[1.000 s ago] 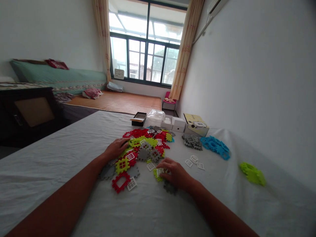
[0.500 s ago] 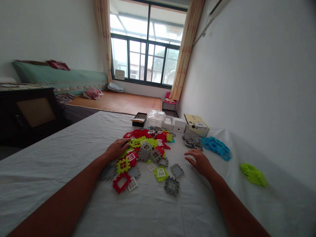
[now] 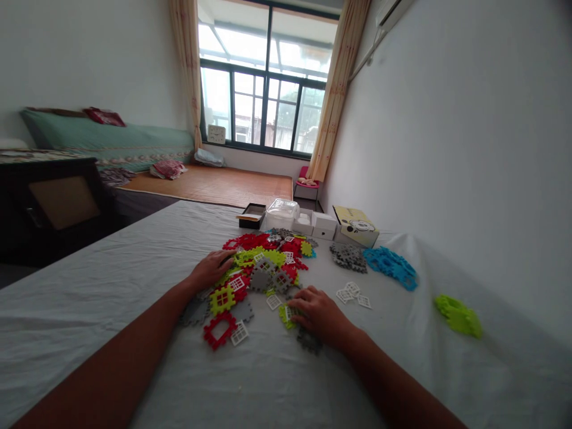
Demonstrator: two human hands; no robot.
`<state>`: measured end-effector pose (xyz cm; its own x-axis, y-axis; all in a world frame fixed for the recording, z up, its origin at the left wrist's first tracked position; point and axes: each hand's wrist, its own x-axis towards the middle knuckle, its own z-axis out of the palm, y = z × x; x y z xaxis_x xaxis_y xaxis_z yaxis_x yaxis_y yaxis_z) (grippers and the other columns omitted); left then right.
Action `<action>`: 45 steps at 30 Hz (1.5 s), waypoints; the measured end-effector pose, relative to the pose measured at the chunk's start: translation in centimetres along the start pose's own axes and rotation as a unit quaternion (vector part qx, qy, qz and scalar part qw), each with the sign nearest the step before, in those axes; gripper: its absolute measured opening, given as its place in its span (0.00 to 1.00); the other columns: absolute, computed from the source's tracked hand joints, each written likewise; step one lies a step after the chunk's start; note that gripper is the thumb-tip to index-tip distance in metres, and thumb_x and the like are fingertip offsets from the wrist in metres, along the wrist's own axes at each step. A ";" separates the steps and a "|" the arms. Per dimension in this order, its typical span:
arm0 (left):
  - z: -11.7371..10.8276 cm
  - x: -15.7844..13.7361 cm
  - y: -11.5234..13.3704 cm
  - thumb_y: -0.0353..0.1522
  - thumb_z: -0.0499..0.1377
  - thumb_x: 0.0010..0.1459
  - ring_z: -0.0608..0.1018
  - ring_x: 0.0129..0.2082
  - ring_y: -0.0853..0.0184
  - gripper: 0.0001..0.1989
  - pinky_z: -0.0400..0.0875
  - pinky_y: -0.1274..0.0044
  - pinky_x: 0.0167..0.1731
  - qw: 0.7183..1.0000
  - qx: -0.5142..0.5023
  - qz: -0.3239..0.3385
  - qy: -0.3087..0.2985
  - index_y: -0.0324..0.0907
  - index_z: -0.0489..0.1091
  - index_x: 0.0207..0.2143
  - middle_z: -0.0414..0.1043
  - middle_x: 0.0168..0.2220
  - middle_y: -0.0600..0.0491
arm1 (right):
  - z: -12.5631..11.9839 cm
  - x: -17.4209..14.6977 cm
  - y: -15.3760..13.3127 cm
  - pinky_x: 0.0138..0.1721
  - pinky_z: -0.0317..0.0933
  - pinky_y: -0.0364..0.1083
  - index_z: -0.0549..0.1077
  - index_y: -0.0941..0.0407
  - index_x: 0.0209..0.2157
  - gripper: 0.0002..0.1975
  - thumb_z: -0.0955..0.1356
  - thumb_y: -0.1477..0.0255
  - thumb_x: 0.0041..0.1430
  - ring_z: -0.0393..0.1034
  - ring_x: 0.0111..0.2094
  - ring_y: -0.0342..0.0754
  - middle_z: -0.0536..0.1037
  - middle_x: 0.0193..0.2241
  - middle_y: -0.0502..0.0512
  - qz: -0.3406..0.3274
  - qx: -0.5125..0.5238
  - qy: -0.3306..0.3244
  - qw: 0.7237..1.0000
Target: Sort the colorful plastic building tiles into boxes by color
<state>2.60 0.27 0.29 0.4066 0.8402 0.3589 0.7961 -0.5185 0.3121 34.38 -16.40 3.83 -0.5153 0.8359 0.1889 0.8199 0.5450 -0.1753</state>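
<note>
My left hand (image 3: 212,268) lies along the left edge of a heap of interlocking plastic building pieces, fingers stretched over a lime green piece (image 3: 243,259) and seemingly holding nothing. My right hand (image 3: 319,313) has come down at the heap's near right, its fingers bent onto a white window piece (image 3: 288,313) set in a lime green square. A dark grey square (image 3: 309,341) shows partly from beneath that hand. Nearer to me on the left are a red frame (image 3: 220,331) and a loose white window (image 3: 240,333).
Several white windows (image 3: 353,290) lie together on the sheet, right of the heap. Grey pieces (image 3: 348,257), blue pieces (image 3: 391,266) and lime green pieces (image 3: 459,316) form separate stacks. Behind stand a black box (image 3: 252,217), a clear tub (image 3: 282,213) and a yellow box (image 3: 356,226).
My right hand has moved left from the white windows to the window in the lime green square, uncovering several windows on the sheet. My left hand has stayed put.
</note>
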 end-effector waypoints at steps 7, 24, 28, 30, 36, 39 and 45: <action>-0.1 0.0 0.2 0.43 0.44 0.61 0.71 0.51 0.60 0.24 0.63 0.70 0.53 1.000 0.004 -0.005 -0.003 0.43 0.67 0.53 0.71 0.52 0.48 | -0.6 0.0 -0.5 0.43 0.58 0.47 0.73 0.49 0.45 0.16 0.65 0.58 0.57 0.65 0.43 0.49 0.76 0.41 0.52 -0.028 -0.046 -0.024 0.998; 0.1 0.0 -0.1 0.44 0.45 0.60 0.71 0.52 0.60 0.25 0.63 0.70 0.53 1.000 -0.007 -0.006 0.000 0.43 0.67 0.52 0.71 0.52 0.48 | 0.0 0.1 -0.5 0.40 0.57 0.45 0.73 0.52 0.40 0.10 0.62 0.74 0.61 0.68 0.37 0.46 0.78 0.33 0.52 -0.026 -0.078 0.061 0.995; -0.1 0.0 0.1 0.44 0.45 0.60 0.71 0.52 0.60 0.25 0.63 0.70 0.53 1.000 -0.006 -0.006 0.001 0.42 0.68 0.52 0.71 0.51 0.48 | -1.7 -0.9 3.3 0.41 0.58 0.44 0.74 0.53 0.43 0.14 0.62 0.75 0.58 0.70 0.40 0.46 0.78 0.38 0.53 0.115 -0.011 0.153 0.981; -0.2 -0.1 0.2 0.43 0.45 0.60 0.71 0.51 0.59 0.25 0.63 0.70 0.52 1.000 -0.007 -0.008 0.000 0.43 0.68 0.52 0.71 0.51 0.48 | -2.7 -2.1 6.3 0.39 0.60 0.44 0.75 0.54 0.41 0.14 0.61 0.74 0.56 0.71 0.37 0.46 0.79 0.37 0.53 0.177 0.016 0.141 0.974; -0.1 0.0 0.0 0.43 0.45 0.60 0.72 0.51 0.59 0.25 0.63 0.69 0.52 1.000 -0.009 -0.006 -0.007 0.43 0.67 0.53 0.71 0.51 0.47 | -2.9 -5.3 13.7 0.45 0.60 0.49 0.77 0.55 0.39 0.18 0.59 0.65 0.59 0.71 0.41 0.51 0.79 0.39 0.58 0.231 0.030 0.125 0.964; 0.0 0.0 -0.1 0.43 0.45 0.60 0.72 0.51 0.60 0.24 0.63 0.70 0.52 1.000 -0.016 -0.003 -0.003 0.44 0.68 0.52 0.71 0.51 0.49 | -2.3 -5.4 14.2 0.46 0.60 0.49 0.77 0.54 0.39 0.19 0.57 0.65 0.61 0.71 0.42 0.51 0.79 0.40 0.59 0.251 0.038 0.116 0.960; -0.1 0.0 0.1 0.44 0.44 0.60 0.72 0.51 0.59 0.25 0.63 0.69 0.53 1.000 -0.006 -0.004 -0.007 0.42 0.67 0.53 0.71 0.52 0.47 | -3.0 -4.0 9.7 0.43 0.62 0.48 0.76 0.52 0.42 0.16 0.67 0.61 0.54 0.68 0.43 0.51 0.77 0.41 0.57 0.136 0.107 0.070 0.982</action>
<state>2.64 0.19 0.46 0.4055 0.8467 0.3446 0.7946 -0.5128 0.3250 45.17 -14.66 4.22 -0.2331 0.9435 0.2355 0.8438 0.3167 -0.4334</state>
